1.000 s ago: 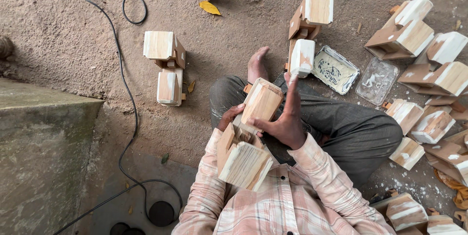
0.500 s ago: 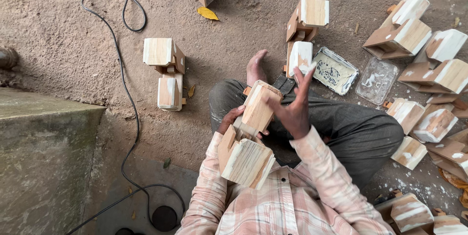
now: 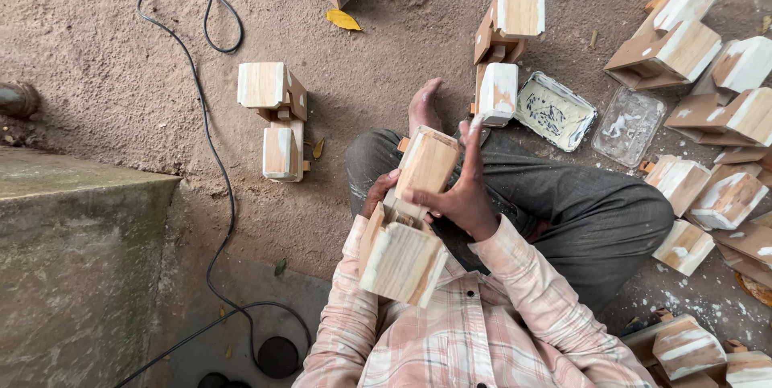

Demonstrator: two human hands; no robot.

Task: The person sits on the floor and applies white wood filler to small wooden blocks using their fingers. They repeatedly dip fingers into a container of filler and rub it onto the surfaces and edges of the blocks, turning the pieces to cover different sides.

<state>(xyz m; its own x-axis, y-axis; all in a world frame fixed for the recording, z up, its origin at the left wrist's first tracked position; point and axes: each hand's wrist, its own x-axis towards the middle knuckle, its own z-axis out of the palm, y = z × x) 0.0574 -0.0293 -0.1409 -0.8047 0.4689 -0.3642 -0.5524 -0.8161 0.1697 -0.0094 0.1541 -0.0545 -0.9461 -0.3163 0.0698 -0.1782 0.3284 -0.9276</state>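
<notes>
While both hands grip one wooden toy truck (image 3: 410,219), right hand (image 3: 460,195) fingers spread wide, left hand (image 3: 378,193) fingers curled underneath

Left hand (image 3: 378,192) (mostly hidden)

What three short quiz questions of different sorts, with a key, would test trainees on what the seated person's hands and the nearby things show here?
1. True or false: the right hand rests on the pale two-block wooden piece held over the lap.
2. Which lies closest to the bare foot? A) yellow leaf B) white rectangular paste tray C) black cable
3. Fill in: the left hand grips the piece from ___.

Key: 1 true; 2 B; 3 underneath.
</notes>
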